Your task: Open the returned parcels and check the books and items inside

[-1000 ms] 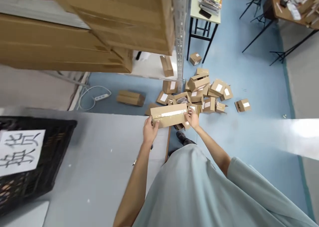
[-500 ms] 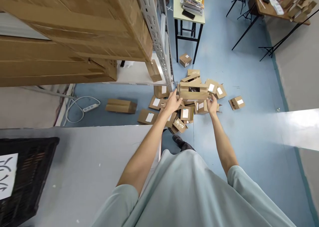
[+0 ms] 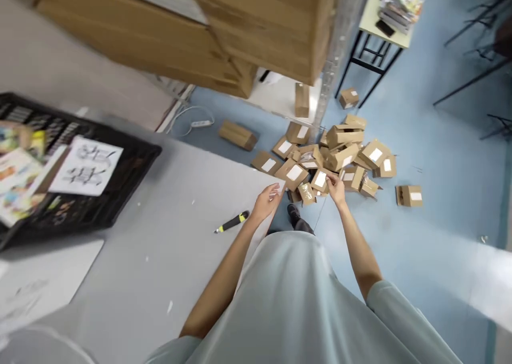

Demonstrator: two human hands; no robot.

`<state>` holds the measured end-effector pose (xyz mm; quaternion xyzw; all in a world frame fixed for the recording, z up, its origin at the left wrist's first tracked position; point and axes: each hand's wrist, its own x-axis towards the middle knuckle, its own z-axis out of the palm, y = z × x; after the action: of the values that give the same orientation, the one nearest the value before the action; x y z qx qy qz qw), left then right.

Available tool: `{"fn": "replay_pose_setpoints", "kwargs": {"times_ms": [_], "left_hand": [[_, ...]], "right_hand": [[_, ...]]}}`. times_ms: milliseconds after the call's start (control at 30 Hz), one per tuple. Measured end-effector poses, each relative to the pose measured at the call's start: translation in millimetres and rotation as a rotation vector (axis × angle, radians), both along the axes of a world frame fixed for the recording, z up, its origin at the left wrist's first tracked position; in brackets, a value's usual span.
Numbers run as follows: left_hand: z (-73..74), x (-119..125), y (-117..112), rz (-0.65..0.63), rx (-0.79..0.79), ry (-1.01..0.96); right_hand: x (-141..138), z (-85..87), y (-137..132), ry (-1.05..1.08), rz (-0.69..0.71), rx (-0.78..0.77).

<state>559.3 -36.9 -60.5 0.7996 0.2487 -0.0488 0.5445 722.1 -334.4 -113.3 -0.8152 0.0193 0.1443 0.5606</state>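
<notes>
My left hand hovers by the corner of the grey table, fingers loosely spread with nothing in them. On the tabletop, to the left of that hand, lies a slim black and yellow-green tool with a pointed tip. My right hand is in front of the pile of small cardboard boxes, its fingers slightly bent and apart, with no object visible in them. Nearest its fingertips in view is a box with a white label. An opened carton rests toward the back of the pile.
A black crate with a handwritten sign stands on the table at left. Large cartons fill the metal shelf. A power strip lies on the floor. A small table holds stacked packages.
Both hands held an opened cardboard box between them; they are now apart and without it. My left hand has come back to the table's corner. The view has swung left, revealing the tool.
</notes>
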Motion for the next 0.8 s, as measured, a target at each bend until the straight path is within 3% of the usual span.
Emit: {"fn": "replay_pose_setpoints", "kwargs": {"times_ms": [200,400,533,633,733,800], "left_hand": [[21.6,-118.7,24.6,0.456,0.010,0.045],[52.2,-227.1,6.9,0.880,0.058,-0.012],[77.6,-288.3,-22.5,1.165,0.095,-0.104],[94.7,-334.0,-53.6,1.368,0.170,-0.196],[107.4,-382.2,-100.4,1.591,0.247,-0.291],[112.5,-415.3,-141.2,1.728,0.280,-0.353]], "right_hand": [[-38.3,15.3,110.6,0.051,0.447,0.068],[-92.9,40.2,208.8,0.072,0.915,0.137],[-135.8,67.3,259.9,0.070,1.160,0.173],[-180.3,97.7,286.1,0.040,1.338,0.200],[-246.0,133.6,296.8,-0.005,1.532,0.235],[-304.0,156.0,294.0,-0.039,1.668,0.271]]}}
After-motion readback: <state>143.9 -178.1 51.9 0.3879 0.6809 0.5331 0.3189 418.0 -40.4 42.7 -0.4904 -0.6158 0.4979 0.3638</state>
